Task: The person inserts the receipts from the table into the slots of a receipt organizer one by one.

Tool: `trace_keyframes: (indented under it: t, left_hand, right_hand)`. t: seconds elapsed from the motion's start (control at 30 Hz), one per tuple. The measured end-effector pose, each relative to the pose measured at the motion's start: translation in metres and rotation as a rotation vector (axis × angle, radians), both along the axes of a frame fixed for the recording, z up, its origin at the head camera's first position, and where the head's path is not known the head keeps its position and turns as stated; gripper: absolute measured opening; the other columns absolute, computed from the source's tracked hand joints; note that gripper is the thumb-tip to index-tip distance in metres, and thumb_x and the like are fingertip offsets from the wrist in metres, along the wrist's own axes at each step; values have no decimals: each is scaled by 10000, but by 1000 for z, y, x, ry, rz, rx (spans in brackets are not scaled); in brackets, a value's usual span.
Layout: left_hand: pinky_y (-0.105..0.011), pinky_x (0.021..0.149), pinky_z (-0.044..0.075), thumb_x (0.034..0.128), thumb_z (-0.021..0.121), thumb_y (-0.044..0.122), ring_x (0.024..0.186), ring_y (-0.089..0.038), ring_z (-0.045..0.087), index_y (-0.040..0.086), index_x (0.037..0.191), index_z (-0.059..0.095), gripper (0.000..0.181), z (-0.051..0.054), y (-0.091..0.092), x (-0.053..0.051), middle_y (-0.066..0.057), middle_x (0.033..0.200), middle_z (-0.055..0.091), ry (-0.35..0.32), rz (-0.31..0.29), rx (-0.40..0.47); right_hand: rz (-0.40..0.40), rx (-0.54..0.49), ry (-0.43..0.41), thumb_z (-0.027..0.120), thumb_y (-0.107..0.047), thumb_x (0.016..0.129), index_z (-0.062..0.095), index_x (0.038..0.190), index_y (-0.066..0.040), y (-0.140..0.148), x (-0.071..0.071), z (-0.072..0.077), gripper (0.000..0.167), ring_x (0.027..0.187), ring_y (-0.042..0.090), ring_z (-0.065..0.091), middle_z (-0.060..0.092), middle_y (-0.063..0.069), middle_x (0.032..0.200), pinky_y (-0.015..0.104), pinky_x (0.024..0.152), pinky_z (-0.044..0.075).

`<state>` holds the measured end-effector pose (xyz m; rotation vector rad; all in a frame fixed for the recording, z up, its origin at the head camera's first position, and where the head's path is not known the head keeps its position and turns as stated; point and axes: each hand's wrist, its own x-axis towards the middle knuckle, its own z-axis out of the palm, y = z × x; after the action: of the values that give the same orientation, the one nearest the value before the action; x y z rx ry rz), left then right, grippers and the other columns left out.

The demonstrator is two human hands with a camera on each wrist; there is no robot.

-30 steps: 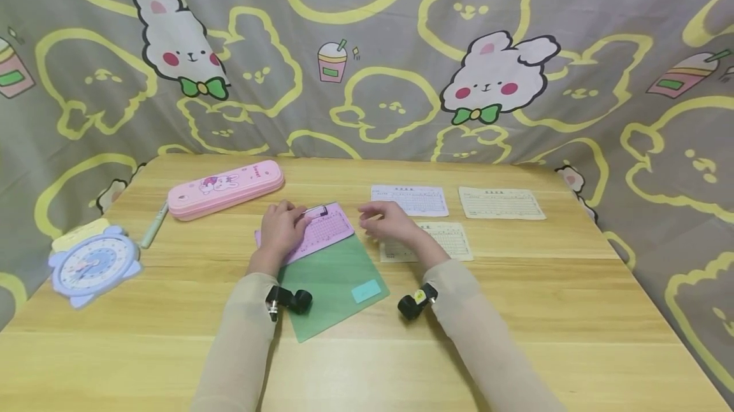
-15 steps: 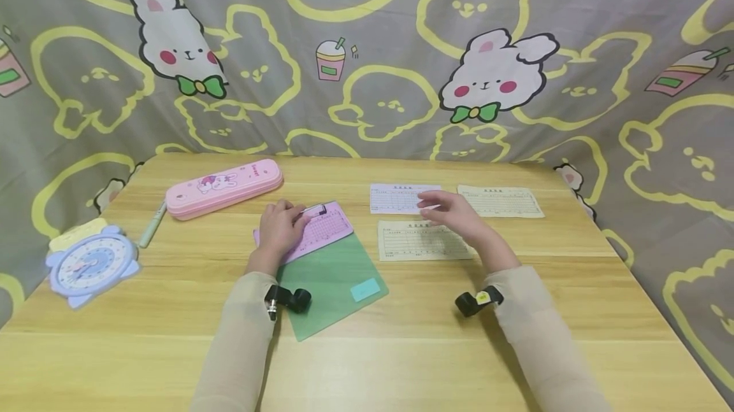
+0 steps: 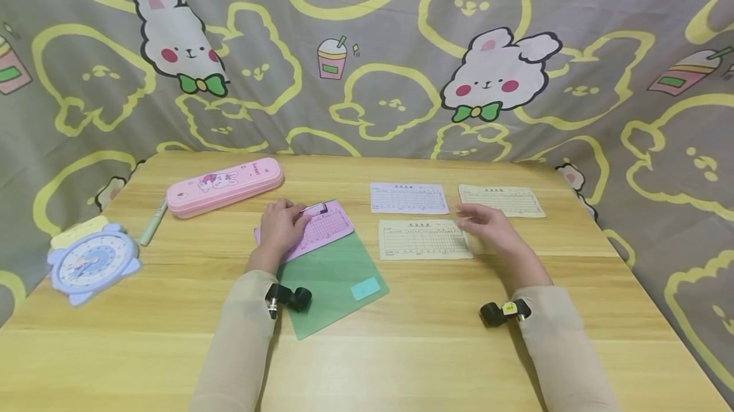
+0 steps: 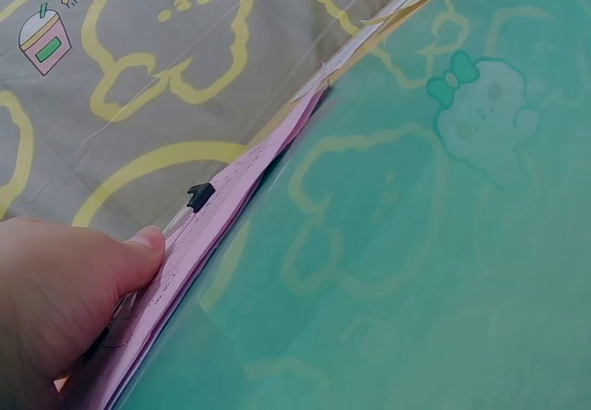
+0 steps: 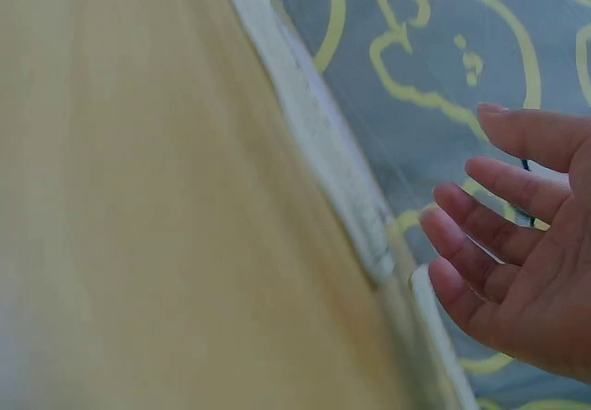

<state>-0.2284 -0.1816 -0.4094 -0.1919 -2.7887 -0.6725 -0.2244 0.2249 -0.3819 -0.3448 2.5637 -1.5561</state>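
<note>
Seemingly, left grip [image 3: 280, 225] touching clip [image 4: 199, 197], right [image 3: 492, 227] spread

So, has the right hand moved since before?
Yes, rightward: in the head view, the right hand went from the left end of the nearest cream slip to its right end.

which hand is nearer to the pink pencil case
Left. The left hand rests on the purple slip, just in front of the pencil case; the right hand is farther off to the right, near the front cream slip.

A grey curtain [image 3: 395, 36] (printed with yellow outlines) hung from ten to two o'clock beyond the wooden table [image 3: 436, 335]
</note>
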Motion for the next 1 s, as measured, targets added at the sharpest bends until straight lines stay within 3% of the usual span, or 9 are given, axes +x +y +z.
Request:
trace_keyframes:
  t: [0.2, 0.37, 0.63, 1.0]
  left_hand:
    - [-417, 791, 283, 831, 559, 258, 907, -289, 383, 42, 1121, 577, 362, 0, 1, -1, -139, 1001, 479, -15, 10, 5]
    - [-422, 791, 282, 829, 560, 259, 909, -295, 387, 43, 1121, 577, 363, -1, 1, -1, -142, 1002, 475, -15, 14, 7]
    - [-426, 799, 279, 829, 562, 259, 917, -293, 387, 45, 1126, 573, 366, -1, 1, 0, -135, 994, 470, -28, 17, 22]
    - [-423, 785, 278, 829, 561, 257, 908, -294, 380, 44, 1128, 572, 368, -1, 1, 0, -138, 986, 464, -29, 19, 30]
  right_hand:
    - [-44, 50, -18, 638, -145, 775, 458, 1199, 45, 7, -1, -16, 498, 965, 313, 471, 487, 221, 1113, 379, 813, 365]
    - [-11, 133, 49, 678, -146, 737, 476, 1176, 67, 7, -2, -24, 529, 919, 305, 441, 469, 225, 1060, 366, 774, 352]
    - [44, 296, 130, 706, -174, 698, 435, 1201, 85, 4, 0, -25, 628, 995, 332, 404, 440, 243, 1153, 469, 853, 297]
    - [45, 332, 202, 703, -134, 703, 512, 1146, 41, 3, 0, -28, 513, 906, 286, 433, 503, 193, 1065, 435, 792, 335]
